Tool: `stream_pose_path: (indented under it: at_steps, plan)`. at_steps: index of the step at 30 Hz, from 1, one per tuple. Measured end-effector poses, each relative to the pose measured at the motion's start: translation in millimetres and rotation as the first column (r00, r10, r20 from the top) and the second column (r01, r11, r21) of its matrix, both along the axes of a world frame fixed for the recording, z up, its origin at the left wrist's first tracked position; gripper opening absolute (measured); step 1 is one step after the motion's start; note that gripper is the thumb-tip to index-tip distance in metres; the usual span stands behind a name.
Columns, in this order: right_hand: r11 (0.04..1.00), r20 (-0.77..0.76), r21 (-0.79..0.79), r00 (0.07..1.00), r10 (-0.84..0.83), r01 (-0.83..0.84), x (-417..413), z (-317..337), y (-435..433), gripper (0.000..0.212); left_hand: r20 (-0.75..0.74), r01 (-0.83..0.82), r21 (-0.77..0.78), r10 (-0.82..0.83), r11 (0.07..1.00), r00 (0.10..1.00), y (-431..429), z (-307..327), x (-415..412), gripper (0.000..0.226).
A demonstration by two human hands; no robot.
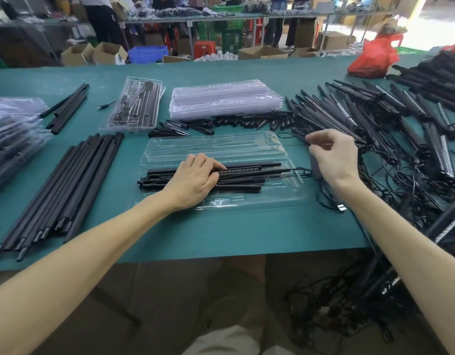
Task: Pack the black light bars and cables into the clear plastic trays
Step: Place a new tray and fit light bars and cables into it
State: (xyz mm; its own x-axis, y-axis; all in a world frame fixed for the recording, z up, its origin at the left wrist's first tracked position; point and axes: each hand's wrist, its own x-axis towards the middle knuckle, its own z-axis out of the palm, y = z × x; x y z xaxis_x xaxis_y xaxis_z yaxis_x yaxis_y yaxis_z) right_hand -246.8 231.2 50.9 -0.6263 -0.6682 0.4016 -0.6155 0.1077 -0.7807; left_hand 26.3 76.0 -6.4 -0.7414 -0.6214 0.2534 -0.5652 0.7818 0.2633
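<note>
One green-covered counter, seen from beside the seated person.

Many black light bars with tangled cables, heaped across the counter's right end, some cables hanging over the near edge.

About a dozen long black rods, laid side by side at the left.

One stack of empty clear plastic trays, far centre, with a scatter of small black spikes just in front of it.

One filled tray, left of that stack.

One open clear tray, nearest the person, holding a bundle of light bars lengthwise in its near half.

Left hand: palm down on the bundle, fingers nearly straight, pressing the bars into the tray.

Right hand: raised just beyond the tray's right end, fingertips pinching a thin black cable that runs from the bundle.
</note>
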Motion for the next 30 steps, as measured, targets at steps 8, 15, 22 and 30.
stream_pose_path:
  at_steps: [8,15,22,30]
  plan:
    - [0.967,-0.518,0.235,0.855,0.036,0.102,-19,-33,27,0.028,0.012,0.004,-0.007,-0.004,1.000,1.000,-2,0,1,0.034]
    - [0.939,-0.626,0.339,0.758,0.186,0.050,-16,-44,27,0.020,0.014,0.001,-0.006,0.000,1.000,1.000,1,2,0,0.033]
    - [0.960,-0.548,0.275,0.830,0.106,0.060,-16,-42,25,0.016,0.001,-0.010,0.000,0.010,1.000,1.000,5,3,0,0.032]
    - [0.976,-0.521,0.207,0.852,0.056,0.063,-6,-32,32,0.005,-0.011,-0.013,0.007,0.013,1.000,1.000,8,5,0,0.036]
